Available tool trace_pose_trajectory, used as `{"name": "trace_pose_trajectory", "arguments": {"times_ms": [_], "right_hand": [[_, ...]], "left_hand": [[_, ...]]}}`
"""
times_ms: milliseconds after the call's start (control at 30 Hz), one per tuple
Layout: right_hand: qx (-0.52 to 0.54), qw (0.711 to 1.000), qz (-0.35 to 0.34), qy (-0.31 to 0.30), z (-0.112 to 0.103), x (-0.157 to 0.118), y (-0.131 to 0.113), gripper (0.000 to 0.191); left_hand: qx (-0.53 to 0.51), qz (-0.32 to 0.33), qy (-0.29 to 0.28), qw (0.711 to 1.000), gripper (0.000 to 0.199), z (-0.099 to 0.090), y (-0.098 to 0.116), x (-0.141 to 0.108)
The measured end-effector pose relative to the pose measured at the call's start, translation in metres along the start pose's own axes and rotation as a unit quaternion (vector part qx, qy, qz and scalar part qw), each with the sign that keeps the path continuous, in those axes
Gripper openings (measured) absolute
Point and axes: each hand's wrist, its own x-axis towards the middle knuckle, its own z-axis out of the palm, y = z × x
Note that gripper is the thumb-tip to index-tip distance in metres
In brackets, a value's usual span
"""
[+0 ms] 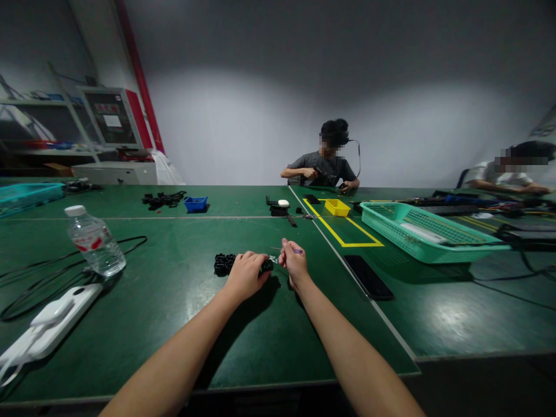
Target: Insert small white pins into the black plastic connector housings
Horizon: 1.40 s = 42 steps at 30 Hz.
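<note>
My left hand rests at the middle of the green table, its fingers curled round a small black part. To its left, against the hand, lies a cluster of black blocky parts. My right hand is closed on a slim tool with a purplish handle; its thin shaft points left above the black part, and I cannot make out its tip. Small shiny, pale pieces show between the two hands, too small to name.
A water bottle and white power strip stand left. A blue bin, a yellow bin and loose black parts lie farther back. A phone and green basket are right. Two people sit beyond.
</note>
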Motion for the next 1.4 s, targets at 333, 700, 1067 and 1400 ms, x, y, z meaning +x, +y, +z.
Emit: {"name": "trace_pose_trajectory", "arguments": {"times_ms": [333, 700, 1067, 1400], "right_hand": [[0.049, 0.998, -0.023, -0.015, 0.001, -0.002, -0.007, 0.051], [0.062, 0.995, -0.041, -0.067, 0.002, -0.011, -0.017, 0.054], [-0.099, 0.981, -0.068, -0.152, 0.006, -0.015, -0.007, 0.054], [-0.168, 0.965, -0.119, -0.165, 0.004, -0.015, -0.001, 0.053]], "left_hand": [[-0.052, -0.032, 0.029, 0.998, 0.035, 0.003, -0.006, 0.001], [-0.108, -0.104, 0.080, 0.985, 0.039, 0.007, -0.019, 0.004], [-0.117, -0.096, 0.070, 0.986, 0.039, 0.005, -0.015, 0.003], [-0.109, -0.086, 0.065, 0.988, 0.040, 0.008, -0.015, 0.003]]}}
